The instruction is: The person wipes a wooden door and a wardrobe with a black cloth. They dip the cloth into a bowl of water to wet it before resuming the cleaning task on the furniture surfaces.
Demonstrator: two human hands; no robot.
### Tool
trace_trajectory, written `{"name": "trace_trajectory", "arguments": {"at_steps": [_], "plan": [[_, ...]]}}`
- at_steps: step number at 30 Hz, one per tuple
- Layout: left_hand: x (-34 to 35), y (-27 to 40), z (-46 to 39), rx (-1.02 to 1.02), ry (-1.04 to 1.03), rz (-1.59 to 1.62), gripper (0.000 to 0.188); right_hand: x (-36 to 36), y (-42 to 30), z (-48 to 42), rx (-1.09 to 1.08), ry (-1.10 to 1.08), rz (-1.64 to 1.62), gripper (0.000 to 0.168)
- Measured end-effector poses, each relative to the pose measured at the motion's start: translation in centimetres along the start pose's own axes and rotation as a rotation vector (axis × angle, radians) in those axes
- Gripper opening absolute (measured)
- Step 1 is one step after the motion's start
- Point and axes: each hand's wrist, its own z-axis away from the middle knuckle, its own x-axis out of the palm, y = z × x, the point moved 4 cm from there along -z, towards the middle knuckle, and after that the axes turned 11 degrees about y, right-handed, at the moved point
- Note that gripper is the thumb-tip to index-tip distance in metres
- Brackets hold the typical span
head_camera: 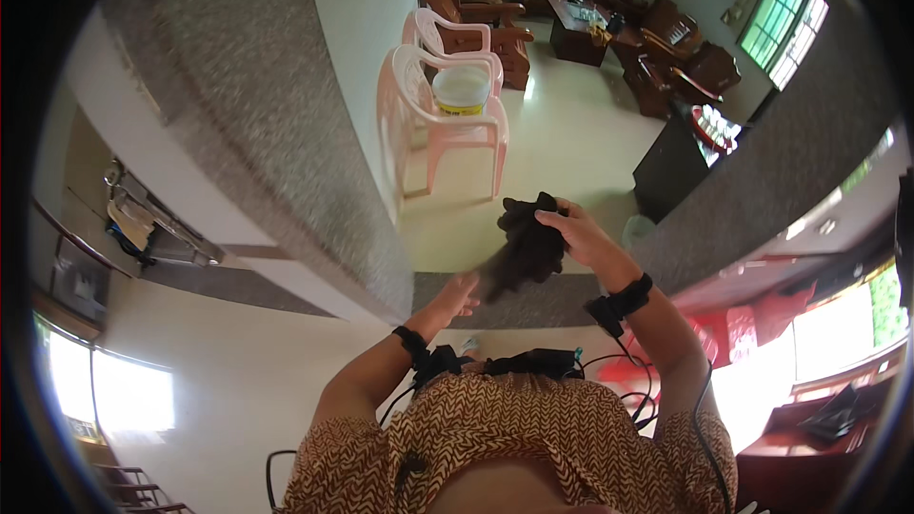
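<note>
A bunched black cloth-like item [534, 246] hangs in front of me, its lower left part blurred by motion. My right hand [580, 232] grips it at the upper right, with the thumb over the dark material. Close to its blurred lower left edge is my left hand [455, 300], fingers apart; I see nothing held in it. Both wrists carry black straps with small devices, and a cable runs along my right arm. What exactly the black item is cannot be made out.
Beyond a grey stone-clad doorway [500, 307], a pink plastic chair [468, 121] bears a white bucket [460, 89]. Wooden armchairs [664, 28] surround a low table [571, 28]. A dark cabinet [668, 164] stands at the right, beside a pale bin [638, 230].
</note>
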Motion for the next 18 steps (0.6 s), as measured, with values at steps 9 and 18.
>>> {"name": "trace_trajectory", "arguments": {"at_steps": [9, 18], "plan": [[6.4, 15.8, -16.9, 0.225, -0.324, 0.432, 0.047, -5.5, -7.5, -14.3, -0.019, -0.055, 0.014, 0.027], [0.6, 22.6, -32.2, 0.316, 0.187, 0.194, 0.039, -14.0, -10.1, -38.2, 0.061, -0.045, 0.096, 0.022]]}}
